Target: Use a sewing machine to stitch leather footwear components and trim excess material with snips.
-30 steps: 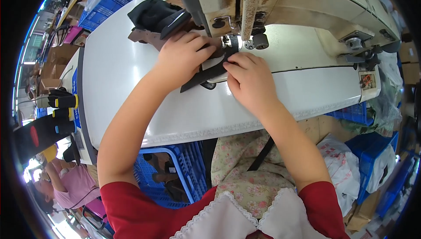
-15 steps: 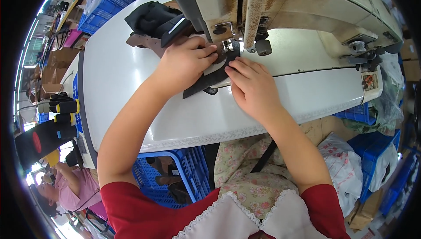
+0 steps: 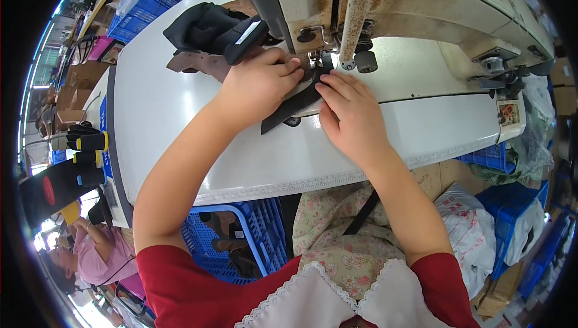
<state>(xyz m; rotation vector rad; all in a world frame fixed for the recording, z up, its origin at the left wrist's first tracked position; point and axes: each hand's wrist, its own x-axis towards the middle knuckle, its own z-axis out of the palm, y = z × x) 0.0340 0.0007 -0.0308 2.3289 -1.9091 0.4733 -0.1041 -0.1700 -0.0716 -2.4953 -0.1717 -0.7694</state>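
Note:
A worn sewing machine (image 3: 307, 3) stands over a piece of work with brown and black parts. Its presser foot (image 3: 314, 57) sits on the brown material. My left hand (image 3: 259, 87) has its fingers curled onto the brown piece (image 3: 208, 66), left of the foot. Bunched black fabric (image 3: 208, 30) with a white label lies beyond that hand. A black strip (image 3: 292, 108) curves from the foot toward me between my hands. My right hand (image 3: 355, 108) rests its outstretched fingertips on the strip's right edge, thumb apart. The left fingertips' undersides are hidden.
The white table (image 3: 162, 117) has a ruler along its front edge. Below it, a blue basket (image 3: 265, 231) holds brown and black pieces. White bags (image 3: 466, 231) and a blue crate (image 3: 512, 207) stand at right. A person in pink (image 3: 105, 256) sits at far left.
The work has shifted slightly under the foot; the strip's loose end lies a little farther right and nearer the machine. The bunched black fabric has moved slightly left. Both hands stay on the work.

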